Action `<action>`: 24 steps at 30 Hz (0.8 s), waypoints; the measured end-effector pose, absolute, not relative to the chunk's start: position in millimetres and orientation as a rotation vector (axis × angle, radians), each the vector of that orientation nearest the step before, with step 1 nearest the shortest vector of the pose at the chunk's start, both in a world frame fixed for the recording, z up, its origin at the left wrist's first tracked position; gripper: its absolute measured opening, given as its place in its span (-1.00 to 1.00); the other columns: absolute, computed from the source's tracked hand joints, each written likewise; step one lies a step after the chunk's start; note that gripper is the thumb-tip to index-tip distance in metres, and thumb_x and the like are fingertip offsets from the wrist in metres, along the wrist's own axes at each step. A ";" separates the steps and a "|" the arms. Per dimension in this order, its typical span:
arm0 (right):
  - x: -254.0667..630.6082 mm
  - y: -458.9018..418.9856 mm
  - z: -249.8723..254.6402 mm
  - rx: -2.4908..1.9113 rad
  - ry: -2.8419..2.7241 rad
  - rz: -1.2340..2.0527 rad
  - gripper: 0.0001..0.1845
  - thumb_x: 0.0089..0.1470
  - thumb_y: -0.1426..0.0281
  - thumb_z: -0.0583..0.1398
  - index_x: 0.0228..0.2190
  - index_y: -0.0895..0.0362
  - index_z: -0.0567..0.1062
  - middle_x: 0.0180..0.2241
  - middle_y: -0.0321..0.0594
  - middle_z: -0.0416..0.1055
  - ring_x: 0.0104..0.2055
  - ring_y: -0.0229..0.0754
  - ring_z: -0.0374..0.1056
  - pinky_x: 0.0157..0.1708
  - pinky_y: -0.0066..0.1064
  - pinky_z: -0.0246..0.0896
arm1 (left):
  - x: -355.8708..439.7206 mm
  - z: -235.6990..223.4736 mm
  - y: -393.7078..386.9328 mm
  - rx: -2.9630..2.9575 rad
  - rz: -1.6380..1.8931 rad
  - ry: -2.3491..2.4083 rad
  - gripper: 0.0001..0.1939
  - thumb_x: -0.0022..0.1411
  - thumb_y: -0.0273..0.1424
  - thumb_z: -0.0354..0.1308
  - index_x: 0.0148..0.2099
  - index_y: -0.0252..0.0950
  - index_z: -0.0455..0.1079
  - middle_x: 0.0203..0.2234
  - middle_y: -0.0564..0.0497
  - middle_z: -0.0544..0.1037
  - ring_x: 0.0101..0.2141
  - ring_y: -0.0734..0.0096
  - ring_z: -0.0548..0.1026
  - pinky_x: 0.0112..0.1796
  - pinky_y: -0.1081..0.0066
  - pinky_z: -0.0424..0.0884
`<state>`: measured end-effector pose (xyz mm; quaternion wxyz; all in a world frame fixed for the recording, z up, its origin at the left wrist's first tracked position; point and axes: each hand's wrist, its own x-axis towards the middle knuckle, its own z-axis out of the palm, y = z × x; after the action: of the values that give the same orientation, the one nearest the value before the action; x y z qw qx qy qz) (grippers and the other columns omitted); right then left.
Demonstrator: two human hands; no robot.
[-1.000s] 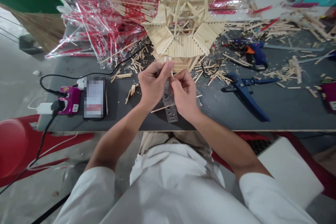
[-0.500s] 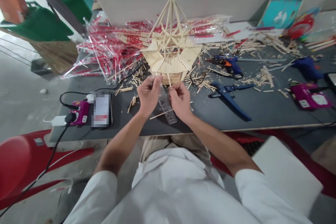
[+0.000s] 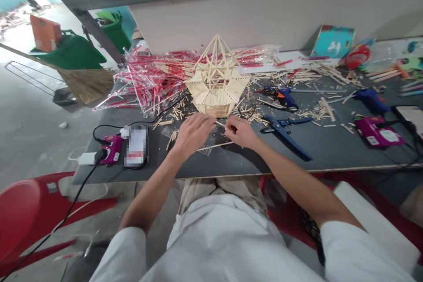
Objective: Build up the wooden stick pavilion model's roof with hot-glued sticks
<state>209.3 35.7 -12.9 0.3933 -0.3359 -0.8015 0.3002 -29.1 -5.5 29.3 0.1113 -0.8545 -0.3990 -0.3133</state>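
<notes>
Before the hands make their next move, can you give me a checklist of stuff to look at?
1. Right hand grips the thin pale wooden stick: ok.
2. Tower-shaped wooden-stick model stands upright: ok.
3. Clear plastic ruler is uncovered: not ok, the left hand side partly hides it.
4. Blue-handled metal cutter is apart from both hands: ok.
5. Blue glue gun with orange trigger is cool: cannot tell.

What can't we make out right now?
Thin stick, right end: head view, hidden by the right hand.
Clear plastic stencil: head view, partly covered by the left hand.
Phone screen text: head view, pixelated.
Wooden model, far side: head view, hidden by its own front.
</notes>
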 end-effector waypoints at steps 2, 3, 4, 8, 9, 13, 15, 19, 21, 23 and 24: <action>208.4 38.0 -15.3 -0.832 -2.069 0.726 -0.81 0.07 0.47 0.20 -0.46 0.03 0.27 -0.46 -0.35 0.19 -0.43 -0.19 0.12 -0.35 -0.31 -0.02 | -15.5 33.2 -1.5 -2.618 -0.568 -1.099 -0.69 0.52 -0.44 0.07 0.24 -0.31 0.41 0.02 -0.20 0.62 0.09 0.11 0.54 0.09 0.13 0.43; 207.7 38.3 -16.3 -0.823 -2.088 0.714 -0.80 0.07 0.48 0.20 -0.46 0.03 0.25 -0.45 -0.34 0.18 -0.41 -0.18 0.13 -0.35 -0.31 -0.02 | -10.8 33.3 1.4 -2.651 -0.442 -1.090 -0.68 0.51 -0.46 0.07 0.24 -0.34 0.42 0.01 -0.22 0.62 0.10 0.08 0.53 0.09 0.10 0.43; 207.3 38.2 -17.1 -0.816 -2.105 0.706 -0.79 0.06 0.49 0.19 -0.46 0.03 0.24 -0.45 -0.34 0.18 -0.40 -0.18 0.13 -0.34 -0.31 -0.02 | -7.6 32.3 4.4 -2.681 -0.360 -1.084 -0.70 0.50 -0.47 0.08 0.20 -0.36 0.45 -0.04 -0.21 0.63 0.06 0.08 0.55 0.06 0.12 0.44; 206.1 35.0 -18.9 -0.808 -2.137 0.703 -0.79 0.05 0.51 0.17 -0.45 0.03 0.22 -0.44 -0.33 0.18 -0.39 -0.17 0.14 -0.34 -0.32 -0.01 | -7.3 22.6 10.6 -2.767 -0.290 -1.083 -0.83 0.49 -0.46 0.12 0.02 -0.36 0.50 -0.20 -0.13 0.62 -0.16 0.20 0.57 -0.10 0.24 0.48; 205.6 34.2 -19.3 -0.812 -2.130 0.705 -0.78 0.05 0.52 0.16 -0.45 0.02 0.21 -0.44 -0.34 0.17 -0.39 -0.17 0.14 -0.34 -0.32 -0.02 | -8.5 19.8 10.1 -2.765 -0.299 -1.091 -0.81 0.50 -0.46 0.11 0.04 -0.37 0.50 -0.19 -0.14 0.62 -0.16 0.20 0.57 -0.11 0.25 0.48; 201.9 32.0 -20.8 -0.835 -2.079 0.718 -0.77 0.06 0.53 0.16 -0.46 0.03 0.20 -0.45 -0.34 0.16 -0.38 -0.18 0.14 -0.34 -0.32 -0.03 | -10.9 10.9 5.0 -2.691 -0.384 -1.091 -0.79 0.51 -0.48 0.06 0.07 -0.42 0.48 -0.17 -0.17 0.63 -0.16 0.17 0.55 -0.11 0.23 0.48; 199.8 31.8 -21.2 -0.842 -2.057 0.730 -0.78 0.08 0.52 0.16 -0.47 0.03 0.21 -0.45 -0.34 0.17 -0.39 -0.18 0.15 -0.34 -0.32 -0.02 | -10.0 8.2 3.7 -2.653 -0.419 -1.088 -0.79 0.51 -0.50 0.04 0.05 -0.43 0.48 -0.17 -0.17 0.63 -0.18 0.17 0.55 -0.12 0.24 0.47; 197.4 32.3 -21.2 -0.851 -2.024 0.746 -0.79 0.05 0.53 0.16 -0.47 0.04 0.24 -0.44 -0.33 0.20 -0.39 -0.19 0.16 -0.35 -0.33 0.00 | -7.2 4.8 4.2 -2.618 -0.439 -1.109 -0.77 0.54 -0.50 -0.01 0.02 -0.42 0.48 -0.21 -0.17 0.63 -0.21 0.17 0.54 -0.17 0.22 0.46; 196.9 32.5 -20.9 -0.857 -2.010 0.750 -0.80 0.04 0.54 0.16 -0.47 0.04 0.24 -0.44 -0.32 0.21 -0.39 -0.20 0.16 -0.35 -0.33 0.00 | -6.4 3.9 4.7 -2.604 -0.444 -1.115 -0.76 0.54 -0.49 -0.01 0.01 -0.42 0.48 -0.22 -0.16 0.63 -0.22 0.16 0.54 -0.19 0.21 0.46; 196.7 32.4 -20.6 -0.866 -1.999 0.761 -0.80 0.04 0.54 0.16 -0.48 0.04 0.25 -0.44 -0.33 0.21 -0.40 -0.21 0.16 -0.35 -0.34 0.00 | -6.3 3.7 4.8 -2.585 -0.455 -1.104 -0.77 0.53 -0.51 0.00 0.02 -0.42 0.48 -0.22 -0.16 0.63 -0.22 0.16 0.53 -0.20 0.20 0.46; 196.6 32.2 -20.7 -0.873 -1.993 0.769 -0.80 0.04 0.54 0.16 -0.48 0.04 0.25 -0.45 -0.34 0.21 -0.41 -0.22 0.15 -0.36 -0.34 0.00 | -6.5 3.9 4.7 -2.579 -0.461 -1.094 -0.78 0.52 -0.51 0.01 0.03 -0.43 0.48 -0.22 -0.15 0.63 -0.23 0.16 0.54 -0.20 0.20 0.46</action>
<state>196.6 32.2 -20.7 0.4048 -0.3459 -0.7898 0.3045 -6.5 4.7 3.9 0.1507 -0.8980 -0.3809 -0.1606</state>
